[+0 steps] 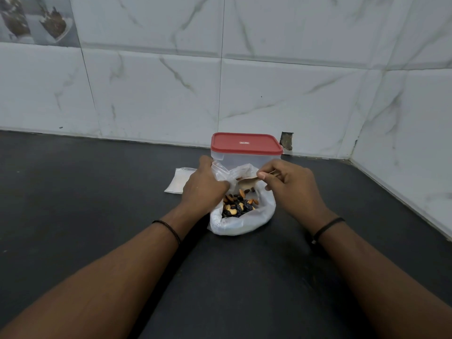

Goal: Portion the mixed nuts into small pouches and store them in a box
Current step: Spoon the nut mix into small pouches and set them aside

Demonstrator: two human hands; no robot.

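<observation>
White marble-patterned tiles (281, 94) back a dark table (97, 182) where a person portions mixed nuts (238, 204) — almonds, cashews and dark raisins — lying in an open white plastic bag (242, 221). On the left hand (205, 184) the grip is closed: curled fingers pinch a clear small pouch (220, 171) and hold it upright just above the bag's mouth. On the right hand (291, 184) the grip is closed too, thumb and fingers clasping the handle of a metal spoon (247, 183), whose bowl hangs over the nuts beside the pouch's opening. Just behind the bag stands a clear box (247, 159), its red lid (245, 143) on — whether anything lies inside cannot be told. A stack of flat empty pouches (179, 181) rests on the table to the left, partly hidden by the left hand. Each wrist wears a thin black band (326, 228).
</observation>
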